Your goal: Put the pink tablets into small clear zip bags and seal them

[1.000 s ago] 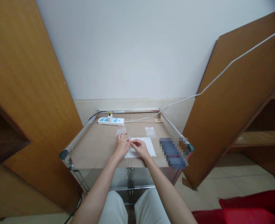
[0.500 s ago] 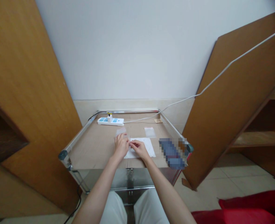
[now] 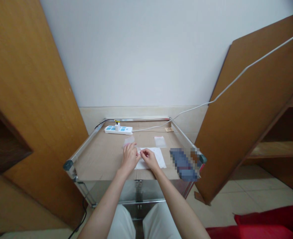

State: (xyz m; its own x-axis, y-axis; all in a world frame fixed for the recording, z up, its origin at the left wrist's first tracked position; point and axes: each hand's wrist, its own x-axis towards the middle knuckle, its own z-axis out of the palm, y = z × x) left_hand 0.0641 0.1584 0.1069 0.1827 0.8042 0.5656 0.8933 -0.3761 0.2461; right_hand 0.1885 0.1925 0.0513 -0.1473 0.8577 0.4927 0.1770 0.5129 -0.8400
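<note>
Closest to us, our knees in pale trousers sit under the edge of a metal-framed cart, and a red cloth lies low on our right. Our forearms reach forward onto the cart's cardboard-covered top.

Our left hand rests at the left edge of a sheet of white paper, its fingers curled. A clear plastic bag lies just beyond those fingers, and we cannot tell whether they hold it. Our right hand is over the paper, with its thumb and fingertips pressed together in a pinch. Anything between them is too small to make out. The two hands are almost touching.

Beyond the paper lies a second small clear bag. To its right, near the cart's right rail, a pixelated blue-grey object cannot be identified.

Farther back, a white power strip with blue panels and a plug in it sits near the back rail. A small tan tag lies at the back right corner, and a white cable runs from the strip up to the right. Tall wooden panels stand on either side, and a white wall rises behind it all.
</note>
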